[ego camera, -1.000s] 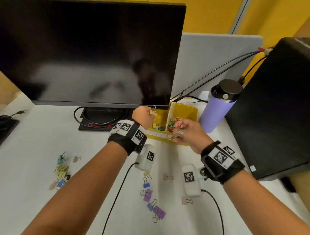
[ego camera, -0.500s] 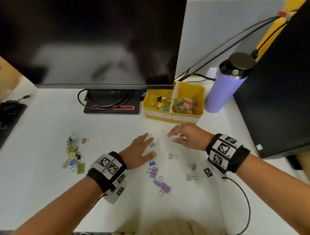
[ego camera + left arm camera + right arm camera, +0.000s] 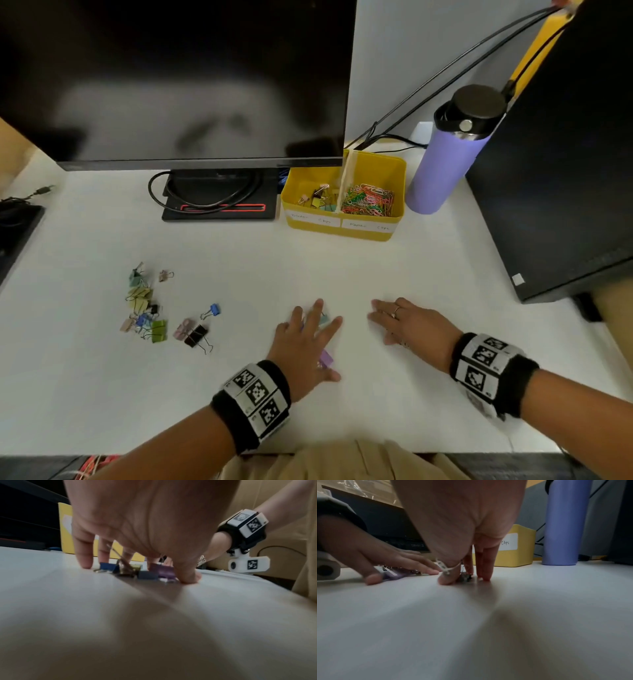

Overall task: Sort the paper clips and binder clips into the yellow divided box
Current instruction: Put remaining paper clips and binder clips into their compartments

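Change: vs half a sec ago, both hands sit lower on the white bench [image 3: 85,394] and nearer its front edge; the yellow divided box [image 3: 342,233] stands farther from them. More binder clips show at left, e.g. a blue one [image 3: 214,310] and a black one [image 3: 196,335].
Left hand [image 3: 305,346]: palm down, fingers spread and near straight, tips on the bench. It covers a small bunch of binder clips [image 3: 133,572], blue, dark and purple, w/ a purple one [image 3: 325,358] poking out by the thumb. No curl round any clip.
Right hand [image 3: 411,325]: palm down, fingers straight and close together, tips pressed to the bench. Thumb and fingertips sit against a small dark clip [image 3: 464,577]; grip or only touch, can't tell.
Box: at the back of the bench, just beside the purple bottle [image 3: 448,154]. Left bay holds a few binder clips, right bay a heap of coloured paper clips [image 3: 368,201].
Loose pile: mixed binder clips [image 3: 144,308] lie well left of the left hand.
Room: open white bench between hands and box, and between the left pile and left hand. A dark unit [image 3: 565,171] crowds the right side; the monitor [image 3: 171,78] overhangs the back.
Hidden: clips under both palms are mostly covered in the head view. Box labels blurred; only "Clips" reads from the right wrist. Wrist views are soft and dim.
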`<state>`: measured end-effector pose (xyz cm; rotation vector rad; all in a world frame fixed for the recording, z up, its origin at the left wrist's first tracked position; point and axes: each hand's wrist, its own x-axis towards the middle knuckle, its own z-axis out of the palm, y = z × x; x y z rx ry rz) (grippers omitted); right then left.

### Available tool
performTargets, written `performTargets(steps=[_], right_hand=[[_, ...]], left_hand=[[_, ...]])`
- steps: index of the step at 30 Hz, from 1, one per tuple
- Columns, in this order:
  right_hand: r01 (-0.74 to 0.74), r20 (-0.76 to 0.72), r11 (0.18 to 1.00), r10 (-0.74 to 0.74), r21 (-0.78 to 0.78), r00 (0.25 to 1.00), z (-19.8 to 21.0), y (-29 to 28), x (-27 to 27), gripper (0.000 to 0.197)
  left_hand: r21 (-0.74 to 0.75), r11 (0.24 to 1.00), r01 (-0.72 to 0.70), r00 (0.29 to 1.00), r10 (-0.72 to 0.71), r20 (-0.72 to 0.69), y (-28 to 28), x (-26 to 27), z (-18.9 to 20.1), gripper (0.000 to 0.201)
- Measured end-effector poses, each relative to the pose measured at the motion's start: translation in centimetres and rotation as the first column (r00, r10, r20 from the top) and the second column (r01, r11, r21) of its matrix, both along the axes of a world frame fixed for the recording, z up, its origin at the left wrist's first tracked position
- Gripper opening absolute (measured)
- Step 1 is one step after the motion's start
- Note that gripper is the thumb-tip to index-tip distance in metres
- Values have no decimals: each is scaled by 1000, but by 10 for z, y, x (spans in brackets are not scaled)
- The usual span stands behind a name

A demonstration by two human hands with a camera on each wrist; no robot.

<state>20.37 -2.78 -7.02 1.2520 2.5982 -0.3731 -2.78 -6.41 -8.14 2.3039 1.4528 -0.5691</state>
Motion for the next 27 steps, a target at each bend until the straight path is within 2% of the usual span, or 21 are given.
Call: performTargets(steps=[3, 6, 7, 9, 11, 12, 13, 14, 16, 18, 19, 21, 22, 24, 26, 27], right_hand=[[41, -13, 998, -41, 49, 999, -12, -7, -5, 53], [113, -58, 989, -108, 92, 993, -16, -6, -10, 49], [147, -69, 987, -142, 70, 987, -16, -5, -11, 42], [219, -66, 975, -221, -24, 973, -11, -4, -16, 28], [275, -61, 957, -281, -91, 958, -4, -2, -21, 24], [288, -41, 949, -295, -129, 955, 1, -1, -24, 27], [311, -33, 935, -320, -168, 947, 4, 0, -27, 29], [339, -31, 919, -352, -200, 936, 6, 3, -29, 28], [385, -48, 890, -407, -244, 912, 10, 8, -33, 24], [424, -86, 840, -476, -337, 875, 19, 17, -38, 18], [448, -132, 798, -535, -403, 834, 25, 22, -41, 12], [467, -263, 716, -654, -520, 709, 44, 36, -51, 9], [462, -340, 705, -683, -538, 646, 54, 46, -57, 11], [464, -470, 731, -680, -501, 563, 73, 71, -72, 11], [496, -576, 783, -617, -376, 537, 91, 97, -89, 24], [510, -600, 797, -590, -325, 540, 97, 109, -97, 23]], left_hand=[[59, 998, 4, 999, -1, -38, 4, -3, 0, 68], [81, 997, -17, 999, 21, -43, 12, -1, 5, 54], [57, 998, -35, 999, 37, -37, 14, 0, 7, 56], [-8, 998, -67, 997, 67, -36, 20, 0, 11, 72], [-70, 991, -110, 993, 108, -43, 29, 1, 14, 92], [-86, 985, -148, 989, 144, -44, 34, 2, 15, 96], [-87, 979, -182, 983, 179, -42, 39, 4, 15, 90], [-85, 968, -238, 971, 239, -4, 44, 5, 15, 70], [-141, 889, -436, 877, 454, 154, 58, 4, 20, 24], [-227, 811, -540, 751, 585, 305, 72, -4, 26, 23], [-271, 778, -567, 706, 628, 327, 80, -9, 32, 23], [-354, 715, -602, 602, 698, 388, 98, -19, 48, 25], [-419, 676, -606, 514, 735, 443, 107, -23, 60, 22], [-467, 649, -601, 390, 747, 538, 127, -23, 83, 13], [-449, 643, -621, 302, 725, 620, 151, -18, 98, 11], [-461, 641, -614, 253, 713, 654, 161, -13, 104, 13]])
